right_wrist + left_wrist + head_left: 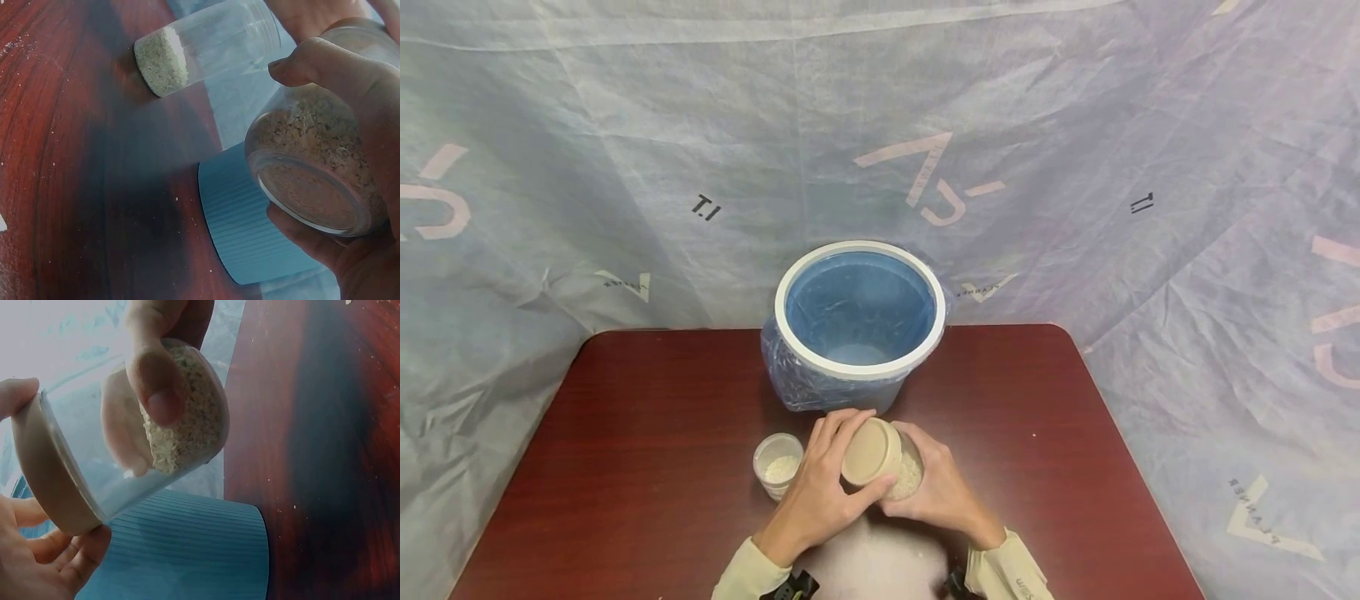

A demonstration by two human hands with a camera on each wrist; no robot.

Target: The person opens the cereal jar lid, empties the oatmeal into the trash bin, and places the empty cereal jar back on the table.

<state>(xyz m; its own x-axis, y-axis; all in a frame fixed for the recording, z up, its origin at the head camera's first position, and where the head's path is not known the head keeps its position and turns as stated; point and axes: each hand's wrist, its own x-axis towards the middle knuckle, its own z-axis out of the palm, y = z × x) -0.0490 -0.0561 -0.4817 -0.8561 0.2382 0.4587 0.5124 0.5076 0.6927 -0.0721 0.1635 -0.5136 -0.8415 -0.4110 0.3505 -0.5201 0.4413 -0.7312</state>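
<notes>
Two hands meet over the near middle of the worktop (647, 433), both on one clear jar (901, 475) that is tipped on its side above the surface. The left hand (820, 492) curls its fingers round the jar's tan lid (868, 452), thumb below and fingertips over the top rim, so its grip is closed on the lid. The right hand (936, 492) wraps the glass body from the other side, its grip closed round the jar; in the right wrist view the thumb lies across the glass and the fingers cup the base. Pale grains (187, 425) lie heaped against the lower side and base of the jar.

Just left of the hands stands a second, smaller jar (778, 465), open at the top, with a layer of the same pale grains at its bottom. Behind both, at the far edge of the worktop, stands a blue bucket (859, 325) with a white rim and a clear plastic liner.
</notes>
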